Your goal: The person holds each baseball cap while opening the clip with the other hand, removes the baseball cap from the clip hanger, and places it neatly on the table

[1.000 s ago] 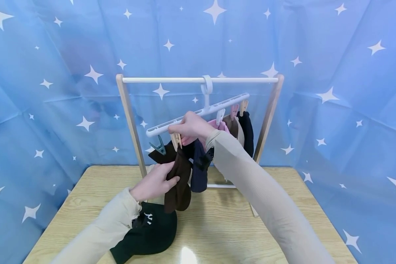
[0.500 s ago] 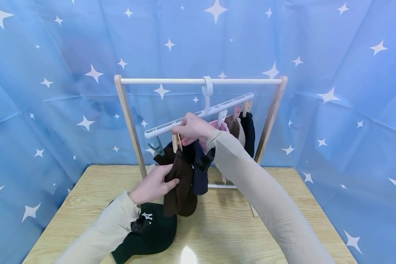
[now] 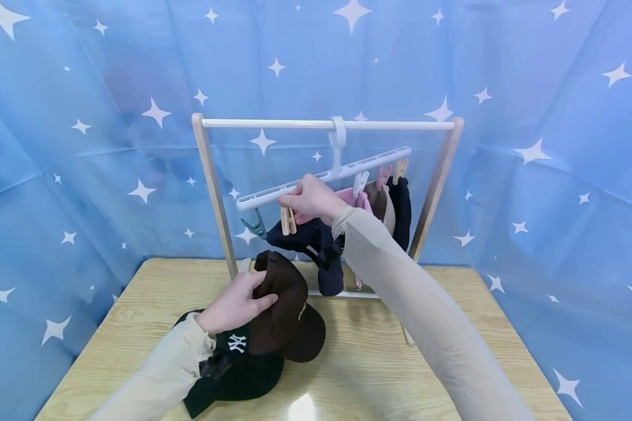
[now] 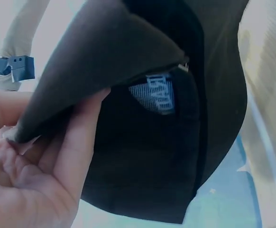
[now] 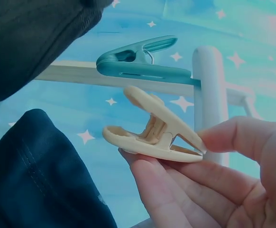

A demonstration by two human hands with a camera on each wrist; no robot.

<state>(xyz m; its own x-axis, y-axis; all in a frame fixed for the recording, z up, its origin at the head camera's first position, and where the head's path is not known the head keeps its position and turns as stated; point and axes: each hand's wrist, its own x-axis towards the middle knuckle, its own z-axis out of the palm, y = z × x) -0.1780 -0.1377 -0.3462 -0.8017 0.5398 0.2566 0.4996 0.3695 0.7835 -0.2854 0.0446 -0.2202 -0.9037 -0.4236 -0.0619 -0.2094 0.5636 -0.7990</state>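
Observation:
My left hand (image 3: 237,304) holds a dark brown cap (image 3: 281,304) by its edge, thumb and fingers on either side of the cloth. In the left wrist view its opening and a woven label (image 4: 157,95) show. Up at the low left part of a white hanger (image 3: 323,177), my right hand (image 3: 313,199) pinches a beige clothespin (image 5: 152,151). Its jaws stand apart, with nothing between them. Beside it hangs a teal clothespin (image 5: 142,69). A navy cap (image 3: 330,280) hangs behind the right hand. Below the brown cap lies a dark green cap (image 3: 247,377) with white lettering.
The hanger hooks onto the white bar (image 3: 274,124) of a small wooden-sided rack (image 3: 437,187) and tilts down to the left. Pink, brown and black items (image 3: 400,210) hang from clips on its right half. A blue starred curtain (image 3: 548,193) surrounds the wooden table (image 3: 442,339).
The brown cap has come away from the beige clothespin and moved down in my left hand, over the dark green cap. The right hand stays at the hanger, the clothespin now spread.

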